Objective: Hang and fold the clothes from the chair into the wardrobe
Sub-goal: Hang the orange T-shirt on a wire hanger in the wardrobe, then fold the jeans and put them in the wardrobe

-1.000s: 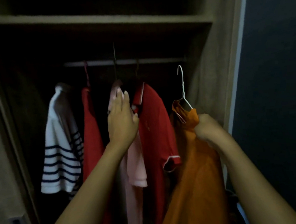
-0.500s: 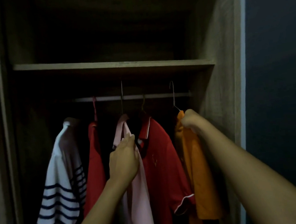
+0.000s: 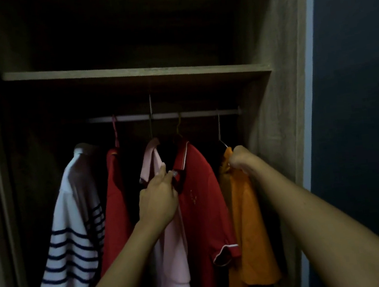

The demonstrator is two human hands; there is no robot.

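Right grip (image 3: pixel 240 159) clenched on the orange shirt (image 3: pixel 251 230) at its collar, with the hanger (image 3: pixel 219 128) hook up at the rail (image 3: pixel 164 116), at the right end by the wardrobe wall. Left grip (image 3: pixel 159 198), fingers straight, presses the red polo (image 3: pixel 201 200) at its collar, beside the pink shirt (image 3: pixel 175 261).

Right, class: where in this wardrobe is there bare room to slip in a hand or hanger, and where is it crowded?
Free: the gap between the striped shirt and the left wall; the gap between plain red shirt and pink shirt, under bare rail. Crowded: pink shirt, red polo and orange shirt overlap, left hand and right hand among them.
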